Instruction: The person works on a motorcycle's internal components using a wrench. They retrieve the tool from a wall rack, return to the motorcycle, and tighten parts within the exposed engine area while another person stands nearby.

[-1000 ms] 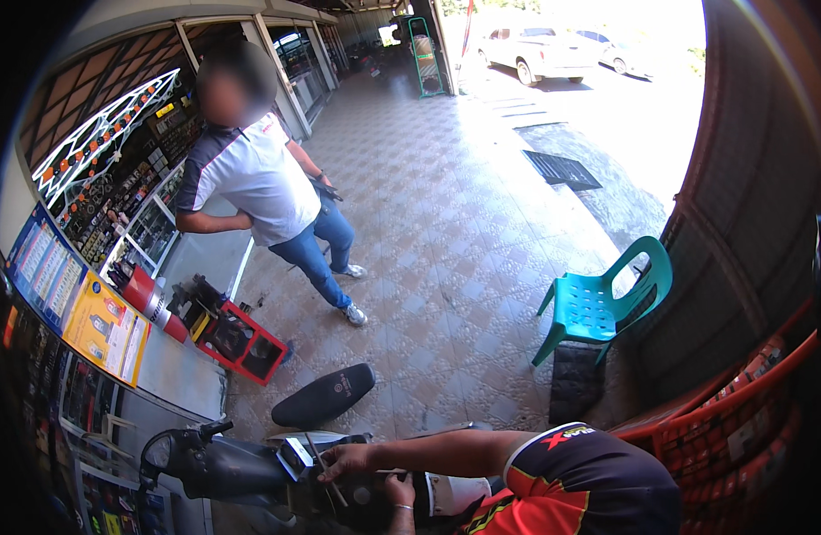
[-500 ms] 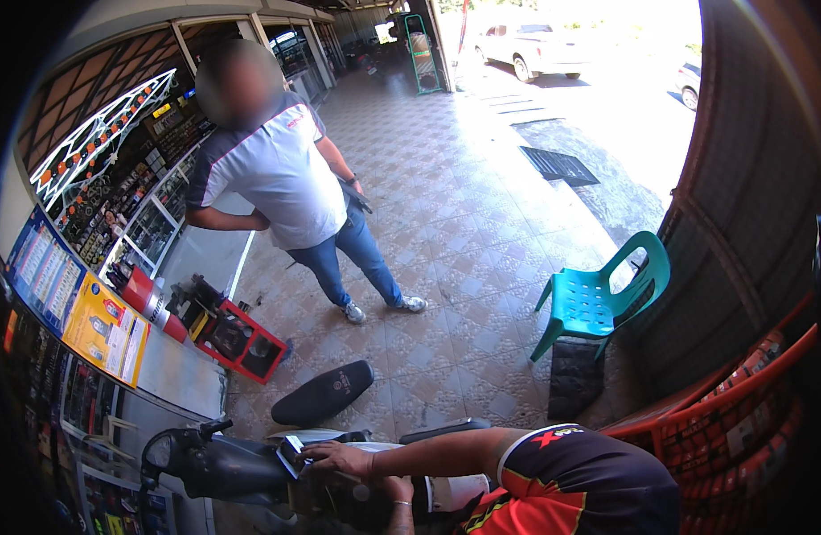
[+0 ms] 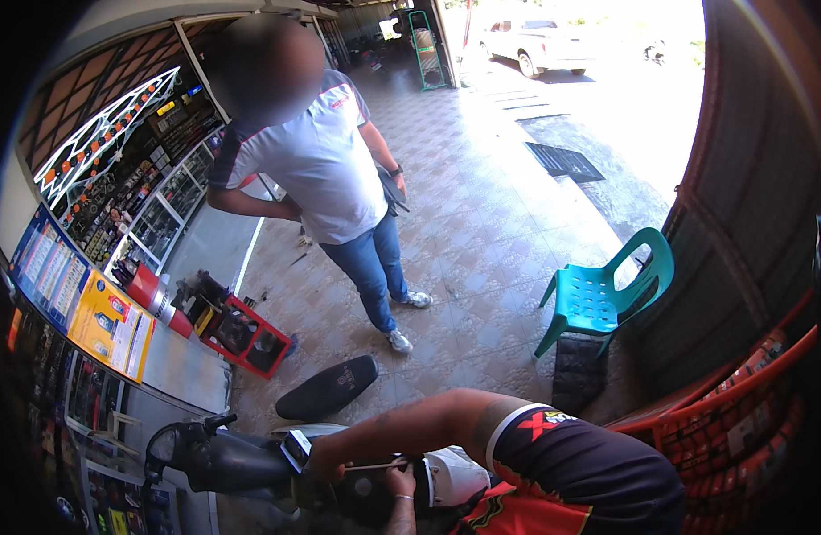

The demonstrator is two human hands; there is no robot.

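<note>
Slim rod [image 3: 371, 466] pinched by left hand [image 3: 400, 479], grip closed; right hand [image 3: 327, 458] at other end, grip unclear.

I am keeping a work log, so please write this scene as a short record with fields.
Left hand: touches one end of a thin light-coloured rod
Right hand: near the rod's other end, partly hidden
Below the hands: dark-bodied motorcycle
Beyond the motorcycle: black oblong seat
Right side: turquoise plastic chair
Standing nearby: person in white-and-dark shirt, blue jeans
</note>
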